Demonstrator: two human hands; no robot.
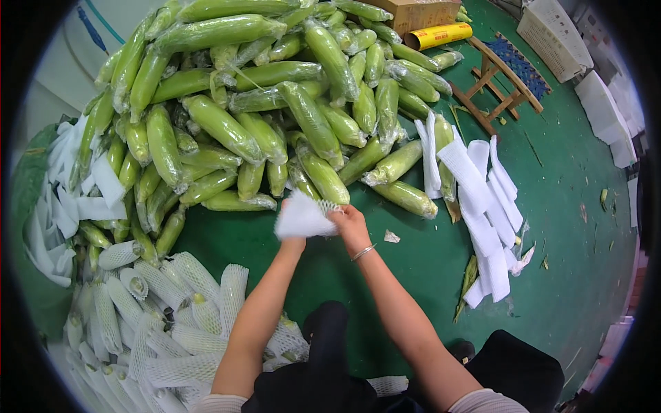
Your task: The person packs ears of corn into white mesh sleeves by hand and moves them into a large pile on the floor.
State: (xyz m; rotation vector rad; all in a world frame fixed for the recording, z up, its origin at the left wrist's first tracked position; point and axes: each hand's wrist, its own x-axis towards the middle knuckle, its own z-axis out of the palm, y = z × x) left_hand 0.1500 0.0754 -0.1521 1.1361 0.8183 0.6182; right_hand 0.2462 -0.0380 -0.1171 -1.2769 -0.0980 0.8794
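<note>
A white foam net sleeve point(305, 216), partly blurred, is spread between my two hands over the green floor. My right hand point(351, 223), with a silver bangle at the wrist, pinches the sleeve's mesh end. Most of my left hand point(294, 244) is hidden behind the foam, which it grips from the left side. Just beyond the hands is a heap of green-husked corn ears point(217, 126), many wrapped in clear plastic film. At lower left, beside my left forearm, lies a pile of corn ears in foam net sleeves point(175, 330).
Flat foam sleeves point(483, 206) lie stacked on the floor at right, and more loose sleeves point(64, 206) at far left. A wooden folding stool point(498, 77), a yellow roll tube point(439, 36), a cardboard box point(423, 14) and a white plastic crate point(555, 38) stand beyond.
</note>
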